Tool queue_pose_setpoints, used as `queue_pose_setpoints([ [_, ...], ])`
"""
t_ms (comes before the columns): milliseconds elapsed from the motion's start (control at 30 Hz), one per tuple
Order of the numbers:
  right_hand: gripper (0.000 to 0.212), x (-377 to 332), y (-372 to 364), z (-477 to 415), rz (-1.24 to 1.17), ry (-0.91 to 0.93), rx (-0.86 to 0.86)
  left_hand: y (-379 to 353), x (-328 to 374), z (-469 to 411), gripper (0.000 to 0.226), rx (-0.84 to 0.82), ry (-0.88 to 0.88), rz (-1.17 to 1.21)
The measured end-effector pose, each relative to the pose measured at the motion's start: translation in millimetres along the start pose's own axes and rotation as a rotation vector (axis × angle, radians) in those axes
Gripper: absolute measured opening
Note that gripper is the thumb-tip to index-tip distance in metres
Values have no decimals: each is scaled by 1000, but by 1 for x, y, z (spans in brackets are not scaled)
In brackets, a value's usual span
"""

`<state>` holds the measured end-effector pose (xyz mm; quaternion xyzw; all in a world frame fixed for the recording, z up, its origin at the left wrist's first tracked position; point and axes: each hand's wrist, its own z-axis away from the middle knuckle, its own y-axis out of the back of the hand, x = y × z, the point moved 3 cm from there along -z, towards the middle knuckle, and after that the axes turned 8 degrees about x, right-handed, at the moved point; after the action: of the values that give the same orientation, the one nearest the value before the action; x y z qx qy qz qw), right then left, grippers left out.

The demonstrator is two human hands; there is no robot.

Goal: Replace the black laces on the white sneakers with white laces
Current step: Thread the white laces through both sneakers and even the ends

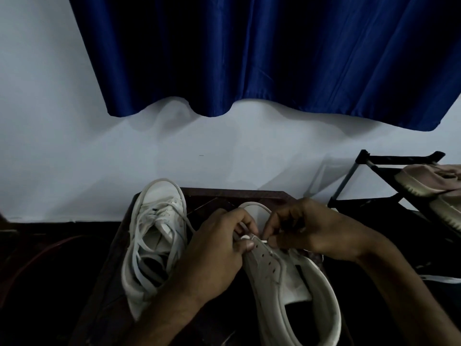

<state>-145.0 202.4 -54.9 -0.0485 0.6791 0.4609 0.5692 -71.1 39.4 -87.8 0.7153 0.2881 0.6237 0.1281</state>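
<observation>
The left hand (219,245) is curled tight, thumb and fingers pinching a white lace (245,236) at the front eyelets of the near sneaker (287,278). The right hand (306,231) meets it there, fingertips nipping the lace's end just beside the left thumb. This sneaker lies on the dark table (224,196), toe away. Just left stands the second sneaker (157,233), threaded with white laces. A shoe rack (374,183) sits to the right, a blue curtain (249,58) above.
</observation>
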Motion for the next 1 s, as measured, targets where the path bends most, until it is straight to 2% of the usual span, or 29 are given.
queue_pose_setpoints([
  [200,26,0,-2,-1,-208,-24,13,0,-1,2,20,-1,22,13],
  [467,31,5,-7,1,-380,-70,44,-1,0,4,19,-10,34,8],
  [1000,31,-6,-7,-6,-199,-37,-72,-5,0,2,21,-32,43,51],
])
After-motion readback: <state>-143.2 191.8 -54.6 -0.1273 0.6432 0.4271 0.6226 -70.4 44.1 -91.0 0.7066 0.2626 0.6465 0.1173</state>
